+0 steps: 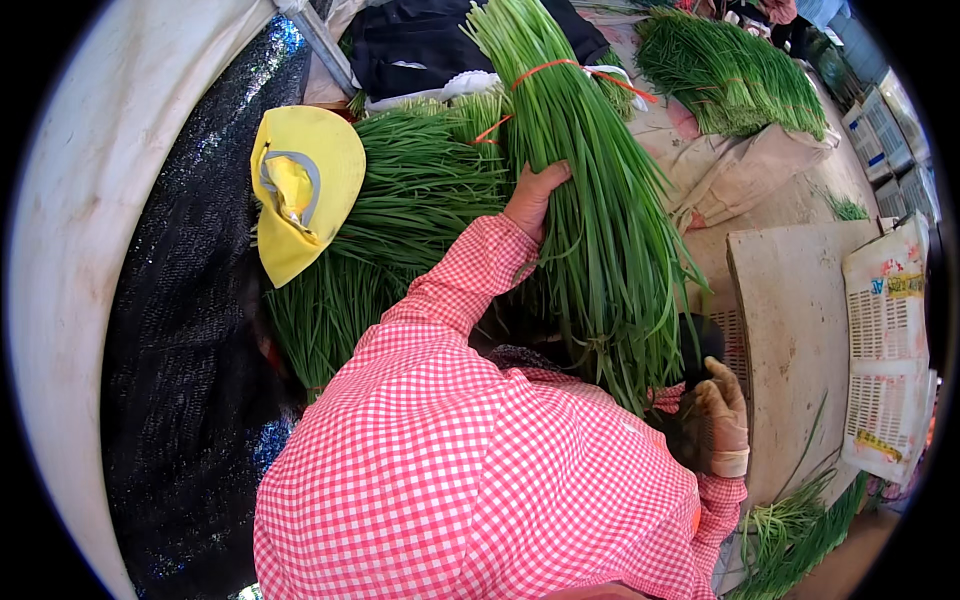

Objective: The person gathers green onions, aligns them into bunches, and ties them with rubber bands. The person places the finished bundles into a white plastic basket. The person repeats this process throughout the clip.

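Observation:
My left hand point(538, 198) grips a large bundle of garlic chives point(590, 200) around its middle, fingers hidden behind the leaves. A red tie point(560, 66) circles the bundle near its pale cut ends, which point up and away; its leaf tips hang toward my lap. Off to the right, just past those tips, my right hand point(724, 412) wears a beige glove. Its fingers are raised and slightly bent, with nothing visible in them. Left of the bundle lies a pile of more chives point(420, 185), with a yellow sun hat point(335, 165) resting on it.
A wooden board point(800, 330) stands at my right, beside white plastic crates point(885, 340). Another chive heap point(735, 75) lies far right, with loose chives point(800, 535) at the lower right. Black netting point(200, 350) covers the left side. A dark cloth point(430, 45) lies at the back.

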### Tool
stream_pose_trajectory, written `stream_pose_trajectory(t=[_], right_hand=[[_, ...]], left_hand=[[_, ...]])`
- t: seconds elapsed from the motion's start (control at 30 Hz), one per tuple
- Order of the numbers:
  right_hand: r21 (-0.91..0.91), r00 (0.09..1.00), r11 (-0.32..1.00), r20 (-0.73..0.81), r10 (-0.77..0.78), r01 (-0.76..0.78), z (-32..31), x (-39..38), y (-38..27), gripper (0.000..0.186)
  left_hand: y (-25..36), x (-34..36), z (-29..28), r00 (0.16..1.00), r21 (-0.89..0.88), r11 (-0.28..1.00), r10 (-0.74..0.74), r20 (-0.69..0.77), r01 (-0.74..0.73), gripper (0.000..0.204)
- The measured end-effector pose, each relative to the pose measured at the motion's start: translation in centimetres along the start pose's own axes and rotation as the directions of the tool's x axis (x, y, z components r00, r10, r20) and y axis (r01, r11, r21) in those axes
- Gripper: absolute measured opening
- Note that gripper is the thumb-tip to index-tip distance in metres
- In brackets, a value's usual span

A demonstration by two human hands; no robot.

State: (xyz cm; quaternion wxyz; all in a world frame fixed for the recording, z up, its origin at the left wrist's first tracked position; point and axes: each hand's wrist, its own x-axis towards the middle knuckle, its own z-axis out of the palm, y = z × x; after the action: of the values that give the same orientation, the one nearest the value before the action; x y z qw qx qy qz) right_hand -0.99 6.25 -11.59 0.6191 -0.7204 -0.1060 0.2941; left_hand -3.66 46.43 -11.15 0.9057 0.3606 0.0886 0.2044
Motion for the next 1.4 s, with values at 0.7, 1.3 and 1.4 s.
stream_pose_trajectory(t=[0.7, 1.3, 1.4], right_hand=[[-0.532, 0.917, 0.757, -0.107, 0.384, -0.379, -18.3, 1.4, 38.9, 0.033], [-0.115, 0.853, 0.847, -0.135, 0.504, -0.519, -17.9, -3.8, 34.6, 0.028], [-0.340, 0.928, 0.869, -0.232, 0.292, -0.359, -17.1, -5.6, 35.4, 0.028]], left_hand=[[10.6, -21.7, -6.5, 0.313, 0.632, 0.632, 0.774, -0.551, -0.450, 0.048], [5.3, -17.7, -19.7, 0.003, 0.558, 0.778, 0.583, -0.812, -0.288, 0.058], [7.5, -18.6, -19.7, -0.024, 0.483, 0.814, 0.503, -0.864, -0.322, 0.062]])
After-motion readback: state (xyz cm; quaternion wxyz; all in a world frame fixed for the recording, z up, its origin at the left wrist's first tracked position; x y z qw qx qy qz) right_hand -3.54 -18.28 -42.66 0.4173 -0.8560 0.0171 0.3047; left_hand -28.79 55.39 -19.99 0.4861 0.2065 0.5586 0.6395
